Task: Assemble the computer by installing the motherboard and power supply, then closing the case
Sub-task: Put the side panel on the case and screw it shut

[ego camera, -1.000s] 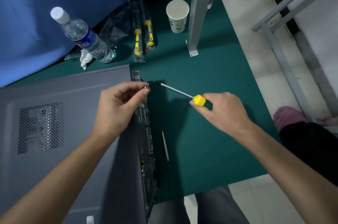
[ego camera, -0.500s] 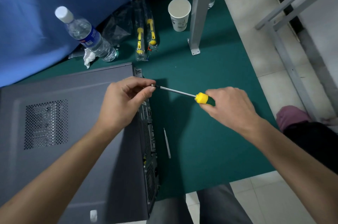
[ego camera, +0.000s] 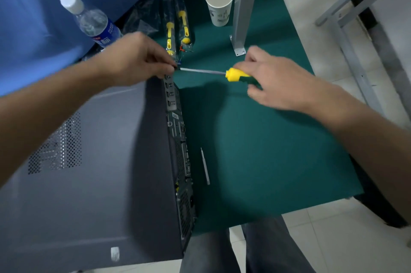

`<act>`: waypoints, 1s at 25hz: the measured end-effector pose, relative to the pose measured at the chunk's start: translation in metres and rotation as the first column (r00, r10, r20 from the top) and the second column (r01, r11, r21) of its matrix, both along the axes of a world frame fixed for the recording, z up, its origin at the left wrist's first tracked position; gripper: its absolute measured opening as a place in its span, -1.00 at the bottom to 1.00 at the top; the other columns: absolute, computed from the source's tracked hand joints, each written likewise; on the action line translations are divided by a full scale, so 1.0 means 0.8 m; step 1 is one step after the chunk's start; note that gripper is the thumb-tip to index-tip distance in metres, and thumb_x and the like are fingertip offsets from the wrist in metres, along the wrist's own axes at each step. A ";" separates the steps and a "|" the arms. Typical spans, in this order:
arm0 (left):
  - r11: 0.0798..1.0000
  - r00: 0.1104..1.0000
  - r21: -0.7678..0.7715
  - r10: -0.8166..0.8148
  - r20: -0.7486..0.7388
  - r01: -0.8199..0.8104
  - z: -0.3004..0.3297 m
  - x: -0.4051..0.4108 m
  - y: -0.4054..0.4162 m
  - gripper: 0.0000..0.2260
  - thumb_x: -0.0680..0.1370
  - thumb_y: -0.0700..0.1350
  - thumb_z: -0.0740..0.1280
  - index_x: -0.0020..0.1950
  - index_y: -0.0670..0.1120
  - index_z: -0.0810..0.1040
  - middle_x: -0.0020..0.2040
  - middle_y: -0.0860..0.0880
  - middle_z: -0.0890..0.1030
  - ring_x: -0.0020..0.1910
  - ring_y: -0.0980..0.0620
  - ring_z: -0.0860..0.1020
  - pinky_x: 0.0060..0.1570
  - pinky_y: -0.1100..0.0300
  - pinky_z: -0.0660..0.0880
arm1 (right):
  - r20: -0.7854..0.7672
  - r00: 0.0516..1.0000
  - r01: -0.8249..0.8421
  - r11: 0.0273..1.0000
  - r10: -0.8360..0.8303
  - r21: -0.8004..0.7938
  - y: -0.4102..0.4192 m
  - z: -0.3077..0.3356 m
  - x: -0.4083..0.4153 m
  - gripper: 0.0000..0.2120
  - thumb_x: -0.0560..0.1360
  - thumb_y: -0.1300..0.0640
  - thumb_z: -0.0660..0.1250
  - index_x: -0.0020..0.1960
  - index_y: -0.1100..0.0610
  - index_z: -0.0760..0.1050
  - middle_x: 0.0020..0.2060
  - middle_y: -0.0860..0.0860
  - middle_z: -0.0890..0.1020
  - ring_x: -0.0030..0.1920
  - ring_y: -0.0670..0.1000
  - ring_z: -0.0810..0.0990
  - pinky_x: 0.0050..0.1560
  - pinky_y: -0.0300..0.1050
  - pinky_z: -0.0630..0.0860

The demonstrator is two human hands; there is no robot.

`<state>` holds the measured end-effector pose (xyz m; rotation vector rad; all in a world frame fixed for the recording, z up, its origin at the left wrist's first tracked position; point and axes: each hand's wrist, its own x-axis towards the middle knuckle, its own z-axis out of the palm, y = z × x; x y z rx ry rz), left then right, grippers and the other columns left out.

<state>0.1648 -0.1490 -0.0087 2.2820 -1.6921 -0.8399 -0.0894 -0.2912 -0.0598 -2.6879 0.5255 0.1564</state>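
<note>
The grey computer case (ego camera: pixel 93 161) lies on its side on the green table, its closed side panel facing up and its rear panel (ego camera: pixel 178 143) facing right. My left hand (ego camera: pixel 138 59) pinches a small screw at the far top corner of the rear panel. My right hand (ego camera: pixel 280 81) grips the yellow and green handle of a screwdriver (ego camera: pixel 235 74). Its shaft points left and its tip meets my left fingertips at that corner. The screw itself is hidden by my fingers.
A water bottle (ego camera: pixel 93 21) stands behind the case. Two bagged screwdrivers (ego camera: pixel 178 30) and a paper cup (ego camera: pixel 219 4) lie further back. A grey metal post (ego camera: pixel 244 5) stands beside the cup. A thin metal strip (ego camera: pixel 205 167) lies on the green mat (ego camera: pixel 266 150).
The screwdriver tip has come to my left fingertips, and both hands have settled at the case's far rear corner. The view has tilted down and closer.
</note>
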 end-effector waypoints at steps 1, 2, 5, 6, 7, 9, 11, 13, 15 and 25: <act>0.999 0.999 0.018 -0.037 0.037 0.037 0.001 0.007 -0.009 -0.86 0.52 -0.10 0.46 0.06 0.02 0.70 -0.21 0.12 0.66 -0.31 0.39 0.55 -0.19 0.50 0.43 | 0.018 1.000 -0.002 0.999 0.001 0.047 -0.009 0.000 0.005 -0.63 0.51 0.15 0.36 0.31 0.05 0.48 -0.03 -0.04 0.35 -0.14 0.09 0.47 -0.06 0.01 0.47; 0.997 0.996 0.044 -0.063 0.063 0.060 0.001 0.014 -0.017 -0.86 0.51 -0.10 0.46 0.05 0.04 0.71 -0.21 0.15 0.65 -0.31 0.44 0.52 -0.25 0.55 0.38 | 0.061 0.997 0.030 0.992 -0.038 0.119 -0.016 0.000 0.008 -0.61 0.49 0.12 0.44 0.30 0.01 0.51 -0.02 -0.04 0.43 -0.10 0.07 0.49 0.00 -0.02 0.48; 0.983 0.994 0.165 -0.086 0.062 0.075 -0.001 0.033 -0.030 -0.90 0.50 -0.02 0.46 0.00 0.13 0.69 -0.13 0.21 0.65 -0.21 0.41 0.54 -0.25 0.44 0.35 | 0.232 0.921 0.175 0.863 -0.314 0.474 -0.028 -0.005 0.010 -0.69 0.36 0.08 0.58 0.08 -0.01 0.62 -0.10 -0.08 0.66 -0.07 -0.04 0.61 0.02 -0.11 0.56; 0.976 0.995 0.206 -0.086 0.042 0.076 -0.002 0.038 -0.032 -0.91 0.49 0.01 0.46 -0.03 0.15 0.69 -0.10 0.20 0.65 -0.16 0.34 0.55 -0.21 0.38 0.36 | 0.249 0.892 0.179 0.800 -0.378 0.573 -0.028 -0.008 0.010 -0.73 0.35 0.10 0.59 0.02 0.03 0.63 -0.13 -0.07 0.68 -0.11 -0.06 0.63 -0.04 -0.10 0.60; 0.966 0.996 0.247 -0.084 0.019 0.077 -0.001 0.042 -0.035 -0.92 0.46 0.05 0.46 -0.06 0.18 0.69 -0.08 0.21 0.64 -0.12 0.28 0.55 -0.17 0.33 0.37 | 0.246 0.870 0.176 0.736 -0.427 0.654 -0.028 -0.013 0.010 -0.75 0.35 0.13 0.59 -0.01 0.05 0.64 -0.15 -0.05 0.69 -0.16 -0.05 0.64 -0.14 -0.08 0.64; 0.938 0.997 0.336 -0.076 -0.028 0.081 0.001 0.046 -0.044 -0.87 0.34 0.17 0.44 -0.15 0.24 0.68 -0.07 0.23 0.62 -0.05 0.24 0.55 -0.04 0.22 0.38 | 0.210 0.837 0.186 0.623 -0.505 0.760 -0.027 -0.024 0.010 -0.78 0.33 0.16 0.61 -0.07 0.05 0.66 -0.15 0.01 0.70 -0.22 0.03 0.64 -0.18 -0.03 0.65; 0.901 0.994 0.420 -0.100 -0.052 0.112 0.002 0.045 -0.053 -0.82 0.24 0.24 0.41 -0.22 0.28 0.69 -0.02 0.25 0.60 0.02 0.26 0.52 0.15 0.14 0.34 | 0.183 0.816 0.189 0.553 -0.548 0.812 -0.027 -0.032 0.009 -0.78 0.30 0.17 0.62 -0.09 0.06 0.67 -0.17 0.03 0.70 -0.26 0.06 0.62 -0.16 -0.05 0.63; 0.861 0.987 0.483 -0.156 -0.048 0.160 -0.002 0.045 -0.061 -0.85 0.25 0.25 0.43 -0.22 0.31 0.69 0.04 0.26 0.56 0.08 0.26 0.49 0.23 0.09 0.30 | 0.181 0.795 0.183 0.513 -0.579 0.838 -0.025 -0.039 0.008 -0.79 0.30 0.20 0.61 -0.11 0.07 0.67 -0.20 -0.01 0.70 -0.29 0.02 0.61 -0.19 -0.12 0.60; 0.842 0.981 0.509 -0.189 -0.035 0.181 -0.012 0.043 -0.066 -0.96 0.34 0.15 0.50 -0.24 0.31 0.69 0.06 0.23 0.54 0.09 0.26 0.47 0.22 0.10 0.29 | 0.169 0.781 0.194 0.490 -0.601 0.850 -0.022 -0.043 0.008 -0.80 0.31 0.23 0.61 -0.12 0.07 0.66 -0.22 -0.04 0.70 -0.34 -0.03 0.59 -0.23 -0.17 0.57; 0.817 0.988 0.557 -0.138 -0.064 0.150 -0.028 0.045 -0.060 -0.89 0.46 -0.01 0.49 -0.24 0.18 0.72 0.02 0.22 0.53 0.02 0.30 0.45 0.15 0.17 0.27 | 0.112 0.768 0.220 0.425 -0.630 0.878 -0.007 -0.050 0.009 -0.81 0.33 0.25 0.59 -0.11 0.11 0.66 -0.26 -0.02 0.70 -0.35 -0.05 0.59 -0.24 -0.20 0.55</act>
